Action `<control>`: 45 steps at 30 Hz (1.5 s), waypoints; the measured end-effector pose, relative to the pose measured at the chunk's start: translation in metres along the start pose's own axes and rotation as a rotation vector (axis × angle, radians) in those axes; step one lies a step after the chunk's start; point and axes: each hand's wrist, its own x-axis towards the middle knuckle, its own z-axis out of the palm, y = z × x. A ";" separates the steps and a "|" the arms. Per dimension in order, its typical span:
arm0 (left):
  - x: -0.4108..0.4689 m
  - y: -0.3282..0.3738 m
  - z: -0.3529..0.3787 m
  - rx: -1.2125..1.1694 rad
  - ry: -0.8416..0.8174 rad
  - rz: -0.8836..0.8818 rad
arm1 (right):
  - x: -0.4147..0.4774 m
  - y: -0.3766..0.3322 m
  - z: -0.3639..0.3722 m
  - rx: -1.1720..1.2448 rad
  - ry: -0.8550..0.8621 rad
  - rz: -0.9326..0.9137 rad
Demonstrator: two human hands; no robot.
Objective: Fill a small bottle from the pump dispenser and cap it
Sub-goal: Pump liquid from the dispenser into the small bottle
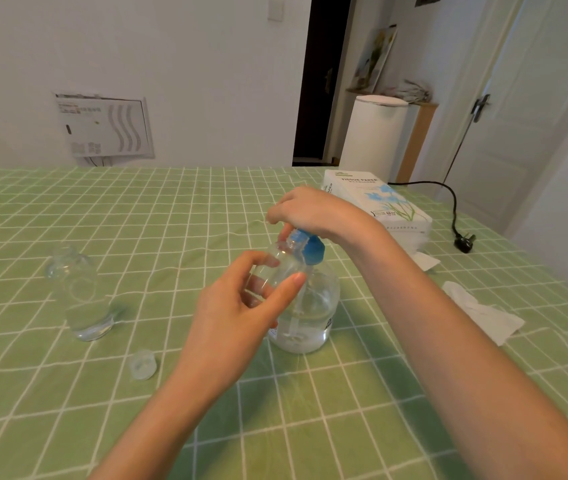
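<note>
Pump dispenser [313,306] stands mid-counter [310,410] on green checked cloth, partly full of clear liquid. Right hand [313,211] sits on top of it, fingers curled down over the blue pump head [312,249], placed to press. Left hand [241,306] pinches the small bottle [275,268] between thumb and fingertips, tilted against the dispenser's front-left side with its mouth up at the spout, likely to catch the flow. Fill level unclear. Clear cap [142,364] lies loose, front-left of the dispenser; capping not yet done. Another clear bottle [81,292] stands further left. Tissue box [376,202] behind-right, crumpled tissue [480,313] to the right, probably for drips.
</note>
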 end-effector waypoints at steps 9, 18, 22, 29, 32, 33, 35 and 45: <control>0.002 0.003 -0.001 -0.013 0.001 0.019 | 0.001 -0.004 -0.003 -0.022 -0.033 0.016; 0.000 0.000 -0.001 -0.006 -0.010 -0.004 | 0.000 -0.002 0.001 -0.038 -0.059 0.047; 0.000 0.000 -0.001 0.001 -0.003 -0.007 | 0.000 -0.001 0.002 -0.033 -0.039 0.040; 0.001 0.004 -0.001 -0.025 0.001 0.000 | 0.000 -0.005 -0.004 -0.047 0.011 0.011; 0.001 0.003 -0.001 -0.028 -0.001 0.001 | 0.000 -0.005 -0.003 -0.033 -0.002 0.027; 0.001 0.003 -0.001 -0.030 -0.004 0.000 | 0.000 -0.005 -0.002 -0.028 -0.016 0.037; 0.000 0.002 -0.001 -0.037 -0.008 -0.001 | 0.000 -0.004 -0.001 -0.018 -0.041 0.049; 0.001 -0.001 0.000 -0.055 -0.003 -0.009 | 0.001 0.000 0.002 -0.009 -0.033 0.048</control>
